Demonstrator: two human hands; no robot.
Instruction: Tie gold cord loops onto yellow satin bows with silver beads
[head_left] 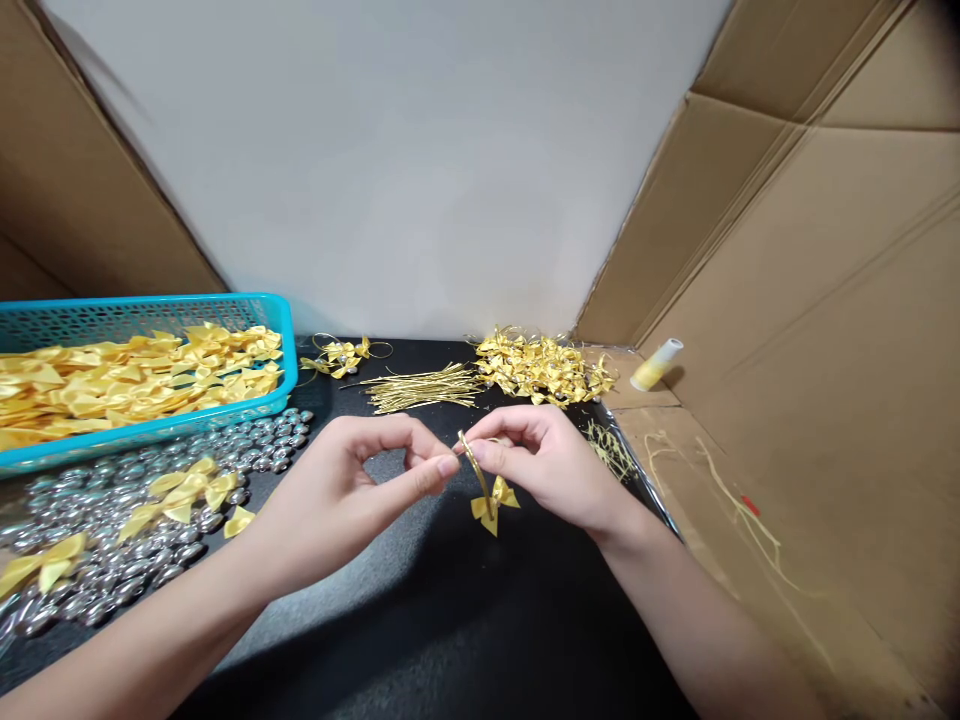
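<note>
- The left hand (360,475) and the right hand (559,470) are near to each other, just below the middle of the view.
- The right hand has its thumb and forefinger pressed together on a gold cord (474,465), which is bent in a curve.
- The left hand is narrow, with thumb and fingertips close together just beside this cord; I cannot tell if it holds an end.
- One yellow bow (506,495) is at the lower part of the cord, at 6 o'clock from the fingertips, above the black surface (450,620).
- From the cord, at 9 to 10 o'clock, stands a blue basket (112,442) with many loose bows (150,375) inside.
- At 9 o'clock, silver beads (247,445) lie spread, and some yellow ribbons (187,492) rest on them.
- At 10 o'clock there is a small group of bows with loops (341,357).
- At 11 o'clock lies a bundle of gold cords (424,388).
- At 1 o'clock is a bigger heap of bows (540,368).
- At 2 o'clock a pale roll (656,365) stands tilted on cardboard.
</note>
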